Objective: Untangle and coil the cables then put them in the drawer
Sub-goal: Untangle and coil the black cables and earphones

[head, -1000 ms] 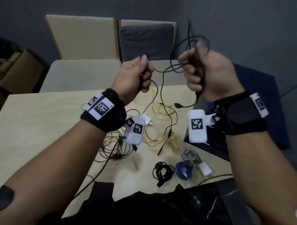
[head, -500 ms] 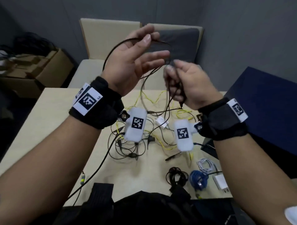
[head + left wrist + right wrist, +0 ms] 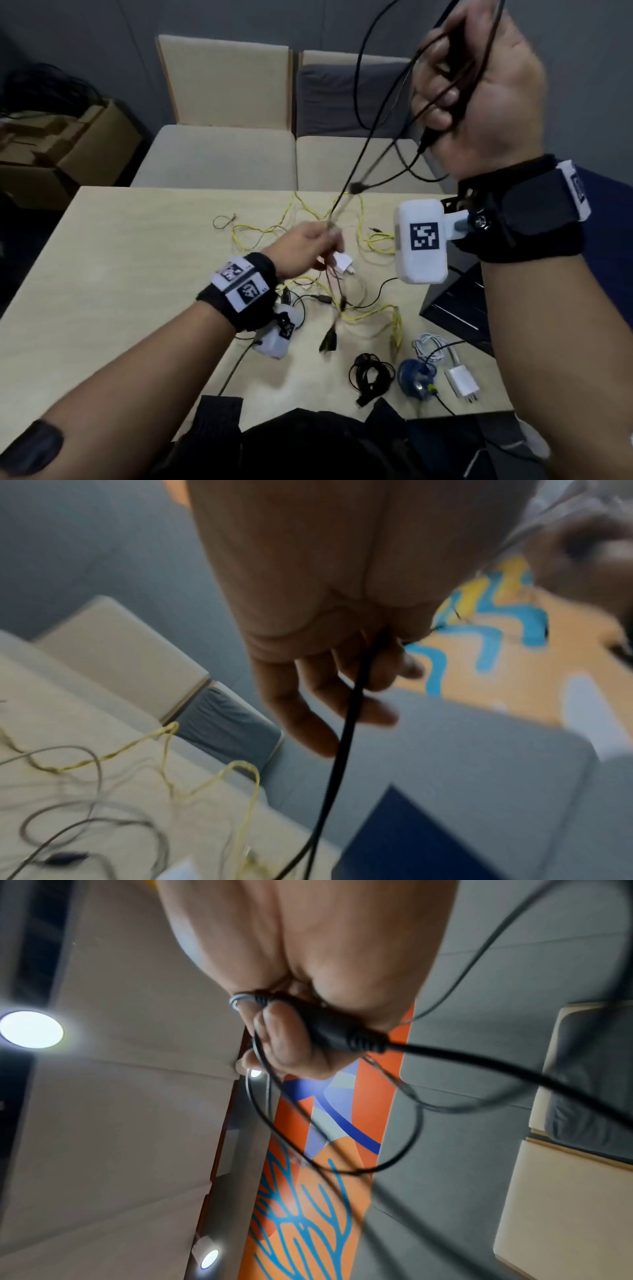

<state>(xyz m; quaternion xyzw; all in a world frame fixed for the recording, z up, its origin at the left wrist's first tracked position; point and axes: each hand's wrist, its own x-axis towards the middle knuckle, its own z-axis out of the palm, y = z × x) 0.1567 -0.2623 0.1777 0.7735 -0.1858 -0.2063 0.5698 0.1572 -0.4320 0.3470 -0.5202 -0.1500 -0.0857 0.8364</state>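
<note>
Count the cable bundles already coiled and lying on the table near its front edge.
3: a black coil, a blue coil to its right, and a white coil by the white charger. Others may be hidden.

Right hand (image 3: 479, 85) is up high near the top of the head view, back of the hand facing the camera, fingers curled tight around a black cable (image 3: 359, 164). Left hand (image 3: 305, 250) sits lower with the forearm reaching forward, fingers pinching that same cable
</note>
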